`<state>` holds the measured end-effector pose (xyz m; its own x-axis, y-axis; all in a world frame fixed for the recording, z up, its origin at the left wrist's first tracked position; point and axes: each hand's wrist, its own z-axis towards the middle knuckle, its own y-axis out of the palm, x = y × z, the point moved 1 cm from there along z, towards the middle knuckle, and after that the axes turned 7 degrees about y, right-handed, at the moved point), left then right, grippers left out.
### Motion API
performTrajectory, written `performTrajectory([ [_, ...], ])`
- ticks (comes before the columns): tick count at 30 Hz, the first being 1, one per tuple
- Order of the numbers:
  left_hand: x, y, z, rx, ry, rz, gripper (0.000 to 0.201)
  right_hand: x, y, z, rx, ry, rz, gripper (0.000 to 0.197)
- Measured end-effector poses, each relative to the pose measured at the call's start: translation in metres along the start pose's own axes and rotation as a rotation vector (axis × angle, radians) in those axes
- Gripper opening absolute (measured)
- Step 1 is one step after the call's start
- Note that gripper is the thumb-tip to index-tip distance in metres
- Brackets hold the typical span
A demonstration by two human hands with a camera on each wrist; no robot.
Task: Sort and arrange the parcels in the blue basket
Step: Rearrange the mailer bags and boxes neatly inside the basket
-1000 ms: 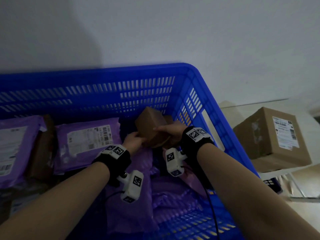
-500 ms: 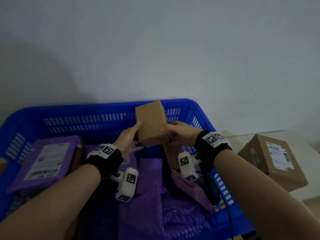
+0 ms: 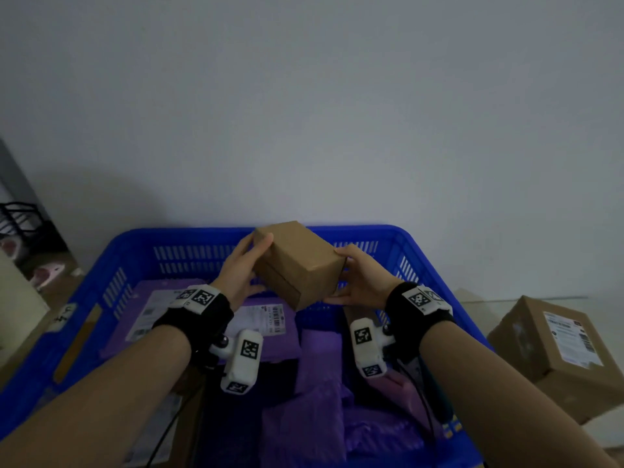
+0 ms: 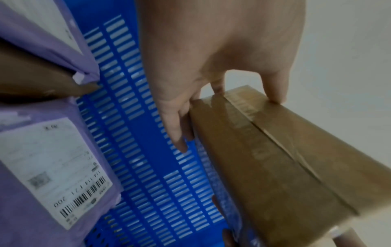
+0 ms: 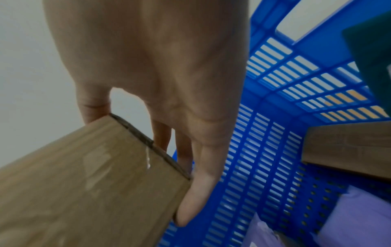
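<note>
A small brown cardboard box hangs in the air over the far end of the blue basket, tilted. My left hand grips its left end, thumb on top and fingers underneath. My right hand grips the right end the same way. The left wrist view shows the taped box with the left hand's fingers along its edge. In the right wrist view the box sits against the right hand's fingers. Purple mailer bags with white labels lie in the basket below.
A larger labelled cardboard box stands outside the basket on the right. Another brown box and a dark green item lean at the basket's right wall. A plain wall rises just behind the basket. Cardboard and clutter sit at the left.
Both hands lifted the small brown box out of the basket's far right corner and raised it above the parcels. It turned from upright to lying tilted between the hands.
</note>
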<state>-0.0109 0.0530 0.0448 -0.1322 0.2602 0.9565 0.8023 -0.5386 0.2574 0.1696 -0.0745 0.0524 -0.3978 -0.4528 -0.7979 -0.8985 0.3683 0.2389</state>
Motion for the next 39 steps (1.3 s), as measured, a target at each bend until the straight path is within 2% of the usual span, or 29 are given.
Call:
performTrajectory([
  [4,0.000,-0.011,-0.007,0.063,-0.007,0.031,0.040,0.002,0.015,-0.001,0.072,-0.069,-0.006,0.051],
  [7,0.000,-0.017,-0.008,0.131,-0.004,0.048,0.033,0.002,0.023,0.002,0.140,-0.213,-0.059,0.044],
  [11,-0.001,-0.022,-0.006,0.202,-0.036,0.007,0.057,0.000,0.026,-0.002,0.124,-0.402,-0.269,0.055],
  [14,0.000,-0.027,-0.004,0.257,-0.046,-0.005,0.060,-0.002,0.024,-0.002,0.114,-0.451,-0.491,0.070],
  [16,0.000,-0.028,-0.004,0.286,-0.049,0.024,0.054,-0.002,0.022,0.000,0.122,-0.459,-0.680,0.089],
  [17,0.001,-0.028,-0.004,0.295,-0.051,0.053,0.047,-0.002,0.021,0.002,0.139,-0.454,-0.715,0.090],
  [19,0.001,-0.030,-0.005,0.299,-0.057,0.103,0.033,-0.001,0.020,0.007,0.210,-0.453,-0.730,0.080],
  [21,0.000,-0.033,-0.007,0.265,-0.071,0.116,0.033,0.000,0.021,0.013,0.251,-0.432,-0.718,0.064],
  [24,-0.002,-0.036,-0.012,0.180,-0.092,0.111,0.049,0.006,0.025,0.020,0.258,-0.388,-0.735,0.046],
  [27,-0.003,-0.038,-0.018,0.100,-0.101,0.220,0.053,0.015,0.030,0.025,0.281,-0.364,-0.752,0.037],
  [31,-0.015,-0.048,-0.026,0.078,-0.125,0.507,0.037,0.036,0.028,0.036,0.253,-0.223,-0.603,0.058],
  [34,-0.030,-0.060,-0.031,0.052,-0.214,0.608,0.028,0.057,0.030,0.041,0.137,-0.074,-0.489,0.050],
  [37,-0.040,-0.071,-0.039,-0.015,-0.350,0.666,0.011,0.073,0.032,0.043,0.035,0.068,-0.504,0.043],
  [39,-0.047,-0.078,-0.044,-0.046,-0.435,0.713,0.009,0.082,0.034,0.045,-0.035,0.159,-0.537,0.038],
])
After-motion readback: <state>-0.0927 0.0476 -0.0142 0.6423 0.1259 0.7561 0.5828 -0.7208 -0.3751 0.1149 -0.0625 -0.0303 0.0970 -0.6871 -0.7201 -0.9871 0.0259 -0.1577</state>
